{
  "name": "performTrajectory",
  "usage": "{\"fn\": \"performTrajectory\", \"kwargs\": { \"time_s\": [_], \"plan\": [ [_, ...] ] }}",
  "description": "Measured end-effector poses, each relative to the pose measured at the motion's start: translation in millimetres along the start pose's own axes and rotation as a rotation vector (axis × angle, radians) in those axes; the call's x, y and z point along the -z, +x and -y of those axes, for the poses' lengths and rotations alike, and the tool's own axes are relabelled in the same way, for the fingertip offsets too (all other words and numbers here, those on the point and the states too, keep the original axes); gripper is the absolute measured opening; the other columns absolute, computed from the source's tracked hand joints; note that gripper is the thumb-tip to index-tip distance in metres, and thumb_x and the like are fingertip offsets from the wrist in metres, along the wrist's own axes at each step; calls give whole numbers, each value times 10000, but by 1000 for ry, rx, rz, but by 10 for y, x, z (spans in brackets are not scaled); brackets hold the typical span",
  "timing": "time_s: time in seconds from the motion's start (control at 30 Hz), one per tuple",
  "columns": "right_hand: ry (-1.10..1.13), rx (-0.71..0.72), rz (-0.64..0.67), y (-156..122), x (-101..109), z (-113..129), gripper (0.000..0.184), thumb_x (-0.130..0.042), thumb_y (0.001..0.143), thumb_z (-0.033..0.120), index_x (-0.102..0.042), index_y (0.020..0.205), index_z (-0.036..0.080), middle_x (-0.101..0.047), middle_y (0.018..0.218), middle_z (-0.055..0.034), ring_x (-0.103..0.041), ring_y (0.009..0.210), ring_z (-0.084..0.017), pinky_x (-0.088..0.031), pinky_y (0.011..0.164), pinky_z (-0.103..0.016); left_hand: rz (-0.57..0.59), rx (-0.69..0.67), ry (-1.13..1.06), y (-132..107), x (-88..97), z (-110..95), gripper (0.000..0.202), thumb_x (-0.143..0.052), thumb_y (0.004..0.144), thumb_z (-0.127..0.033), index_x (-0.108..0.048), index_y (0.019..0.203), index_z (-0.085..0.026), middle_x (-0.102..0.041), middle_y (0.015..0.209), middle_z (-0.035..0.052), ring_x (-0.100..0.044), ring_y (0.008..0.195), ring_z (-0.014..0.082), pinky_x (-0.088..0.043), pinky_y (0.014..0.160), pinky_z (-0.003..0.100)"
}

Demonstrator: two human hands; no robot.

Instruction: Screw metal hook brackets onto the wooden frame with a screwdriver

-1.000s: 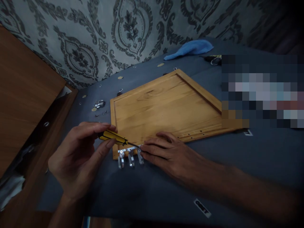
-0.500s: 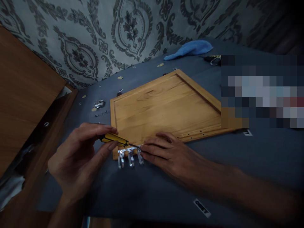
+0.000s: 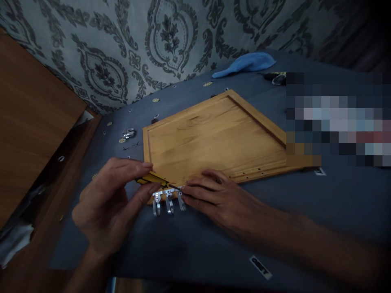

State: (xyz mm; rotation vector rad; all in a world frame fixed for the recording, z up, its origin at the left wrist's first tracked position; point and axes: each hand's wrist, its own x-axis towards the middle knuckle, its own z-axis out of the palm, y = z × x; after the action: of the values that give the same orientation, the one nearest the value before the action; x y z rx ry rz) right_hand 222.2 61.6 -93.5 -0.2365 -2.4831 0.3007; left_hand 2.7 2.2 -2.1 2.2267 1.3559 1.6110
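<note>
Between the thumb and fingers of my left hand (image 3: 106, 203) is a small yellow-and-black screwdriver (image 3: 154, 179). Its shaft slants down to the right, with the tip at the top of the third metal hook (image 3: 181, 200). My right hand (image 3: 218, 197) lies over the near edge of a wooden board (image 3: 210, 130), its fingertips pressed together against that hook; the thumb is hidden. Two more silver hooks, a left one (image 3: 157, 203) and a middle one (image 3: 170, 202), sit along the same edge with screw heads showing. Small dark holes run along the edge beyond my right hand.
Spare metal hooks (image 3: 129, 133) and a few screws (image 3: 131, 146) lie left of the board on the dark blue cloth (image 3: 214, 252). A blue rag (image 3: 247, 64) rests near the patterned wall. Wooden furniture (image 3: 33, 122) stands at left. A blurred-out patch covers the right.
My left hand and the screwdriver have shifted slightly right, and the handle has turned in my fingers. The right hand stays at the third hook.
</note>
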Motion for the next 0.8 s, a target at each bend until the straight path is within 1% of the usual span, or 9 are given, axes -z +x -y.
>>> {"fn": "performTrajectory", "kwargs": {
  "time_s": [0.07,0.17,0.3,0.43,0.57,0.63,0.7,0.8],
  "plan": [
    [-6,-5,5,-2,-4,3,314,-415,1054,169,-643,1260,107,-733,1244,-104,-591,1200,-252,-400,1038,-451,23,14,-29,6,-7,-11,408,-809,828,-82,-751,1144,-334,-772,976,-12,-700,911,201,-606,704,389],
    [-36,-10,-8,-13,-29,-1,314,-426,1047,150,-648,1268,126,-734,1256,-100,-595,1218,-245,-399,1052,-464,60,22,-39,27,-7,-31,370,-788,845,-76,-754,1121,-321,-778,957,-6,-718,898,205,-621,711,389],
    [-77,-5,-29,-37,-69,-20,327,-439,1030,116,-659,1268,162,-748,1239,-89,-621,1198,-224,-423,1044,-465,94,29,-71,59,12,-33,351,-769,861,-69,-750,1124,-302,-785,989,6,-725,920,205,-639,766,388],
    [-81,-1,1,-46,-52,-23,336,-460,1023,113,-650,1296,158,-738,1270,-90,-620,1217,-235,-422,1064,-484,142,8,-92,89,42,2,350,-734,882,-50,-743,1133,-294,-787,1010,14,-732,950,208,-639,803,381],
    [-85,-1,55,-39,-19,-14,365,-434,1023,104,-633,1324,158,-720,1304,-99,-612,1237,-237,-445,1054,-494,169,-5,-131,100,52,45,346,-707,900,-43,-734,1149,-282,-784,1038,28,-734,973,201,-631,832,359],
    [-96,-1,52,-33,-14,-11,364,-427,1021,88,-638,1310,156,-720,1303,-94,-619,1224,-232,-455,1043,-487,180,-17,-145,98,50,61,335,-707,904,-55,-730,1154,-276,-781,1030,33,-733,967,196,-628,826,347],
    [-99,-5,39,-26,-10,-7,343,-437,1022,88,-651,1281,155,-727,1289,-88,-626,1212,-226,-455,1043,-474,172,-22,-150,96,55,66,328,-704,910,-70,-728,1156,-286,-780,1026,32,-730,956,194,-627,815,344],
    [-90,-10,66,-12,15,4,330,-444,1031,105,-652,1282,162,-727,1291,-85,-629,1217,-222,-449,1058,-470,85,-10,-144,99,84,53,329,-712,904,-76,-734,1144,-301,-779,1036,26,-722,937,194,-621,794,346]
  ]
}}
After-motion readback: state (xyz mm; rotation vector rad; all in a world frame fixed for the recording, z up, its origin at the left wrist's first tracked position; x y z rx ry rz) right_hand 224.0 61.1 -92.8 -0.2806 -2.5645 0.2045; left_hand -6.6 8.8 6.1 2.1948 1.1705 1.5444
